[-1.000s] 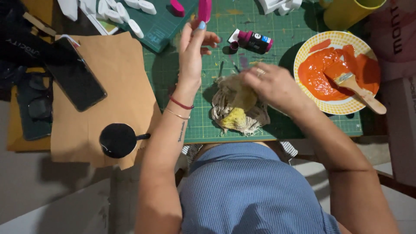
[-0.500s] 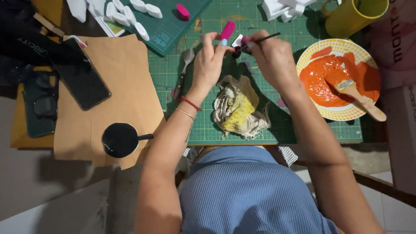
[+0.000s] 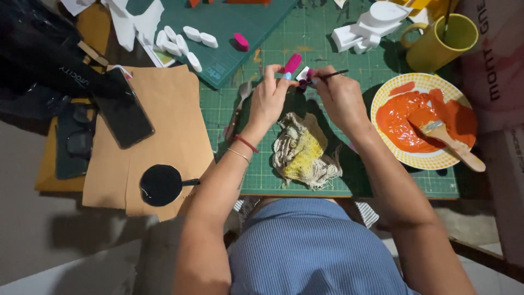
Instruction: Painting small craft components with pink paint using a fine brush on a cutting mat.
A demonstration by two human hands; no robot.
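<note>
Above the green cutting mat (image 3: 327,49), the left hand (image 3: 270,98) pinches a small pink piece (image 3: 292,63), while the right hand (image 3: 338,95) grips a thin paintbrush (image 3: 330,74) touching it, over a stained rag (image 3: 303,150).

A dark-screened phone (image 3: 121,112) lies left; perhaps a cardboard box (image 3: 494,65) stands right.

green cutting mat (image 3: 327,109) with a pale grid pattern. magenta piece (image 3: 292,63) in the left hand (image 3: 268,101). thin dark brush (image 3: 331,73) in the right hand (image 3: 339,98), its tip perhaps magenta. rag (image 3: 302,153) off-white, stained yellow. plate (image 3: 382,93) yellow-and-white chequered at the rim, orange paint over it. mug (image 3: 436,46) yellow. white foam pieces (image 3: 183,41). brown paper (image 3: 164,125). black round mirror (image 3: 160,185). red bracelet (image 3: 247,143). blue pinstriped shirt (image 3: 311,251).
</note>
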